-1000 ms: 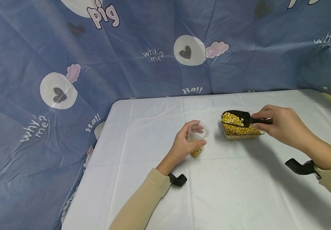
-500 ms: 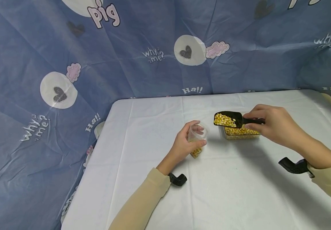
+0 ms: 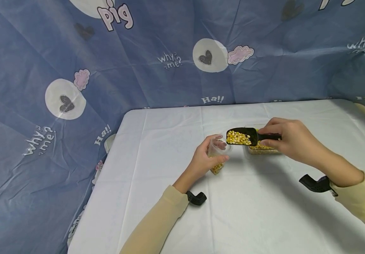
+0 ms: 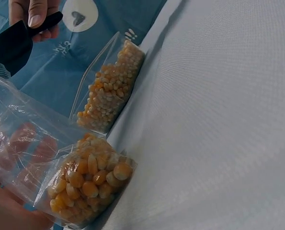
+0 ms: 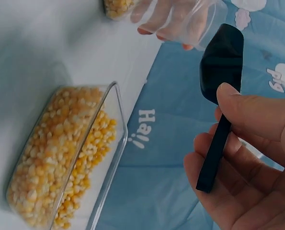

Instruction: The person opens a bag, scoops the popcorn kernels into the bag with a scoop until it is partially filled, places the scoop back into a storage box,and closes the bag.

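My left hand [image 3: 202,160] grips a clear plastic bag [image 4: 49,158] that stands on the table. Its mouth is rounded and open at the top, and yellow corn kernels [image 4: 87,184] fill the lower part. With thumb and fingers, my right hand [image 3: 298,141] holds the handle of a black scoop [image 5: 222,67]. Corn kernels [image 3: 237,137] lie in the scoop's bowl, seen from above. The scoop's front edge is right at the bag's mouth in the head view. Behind it is a clear rectangular container [image 5: 118,96] of corn, partly hidden by the scoop and right hand.
A white cloth covers the table [image 3: 252,211]. Behind and to the left hangs a blue printed curtain [image 3: 157,81]. Black wrist cameras [image 3: 196,198] sit at both cuffs. The corn container stands on the table to the right of the bag.
My right hand has carried the loaded scoop left, from over the container to the bag's mouth. The left hand and bag have stayed almost in place.
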Demonstrator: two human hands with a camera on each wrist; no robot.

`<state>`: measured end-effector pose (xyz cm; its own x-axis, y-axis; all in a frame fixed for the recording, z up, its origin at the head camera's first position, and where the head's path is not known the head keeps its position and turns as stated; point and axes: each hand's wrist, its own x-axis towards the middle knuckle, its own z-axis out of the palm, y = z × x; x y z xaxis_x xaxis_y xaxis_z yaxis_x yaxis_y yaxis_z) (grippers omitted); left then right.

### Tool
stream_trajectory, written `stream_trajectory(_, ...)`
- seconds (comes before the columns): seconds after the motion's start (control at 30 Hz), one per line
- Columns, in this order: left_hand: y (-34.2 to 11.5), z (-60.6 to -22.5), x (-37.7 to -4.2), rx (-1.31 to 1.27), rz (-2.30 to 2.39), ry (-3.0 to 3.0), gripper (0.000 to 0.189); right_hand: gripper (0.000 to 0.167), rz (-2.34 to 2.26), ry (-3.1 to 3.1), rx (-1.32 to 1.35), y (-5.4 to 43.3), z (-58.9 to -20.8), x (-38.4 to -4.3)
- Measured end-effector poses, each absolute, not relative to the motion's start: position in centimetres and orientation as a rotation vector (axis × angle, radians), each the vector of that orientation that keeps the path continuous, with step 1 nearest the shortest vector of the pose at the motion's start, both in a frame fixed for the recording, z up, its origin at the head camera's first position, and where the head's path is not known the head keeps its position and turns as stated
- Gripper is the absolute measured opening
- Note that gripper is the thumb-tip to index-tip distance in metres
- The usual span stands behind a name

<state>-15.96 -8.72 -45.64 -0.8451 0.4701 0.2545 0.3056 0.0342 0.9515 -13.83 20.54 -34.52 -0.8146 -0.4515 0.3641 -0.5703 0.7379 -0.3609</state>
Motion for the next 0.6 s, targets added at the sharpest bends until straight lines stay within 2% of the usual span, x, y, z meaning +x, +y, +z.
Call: stream_trajectory(0.6, -8.7, -45.5, -15.6, 0.743, 1.913, 2.246, 0.066, 0.03, 0.701, -2.67, 0.972, 18.2, -35.5, -14.1)
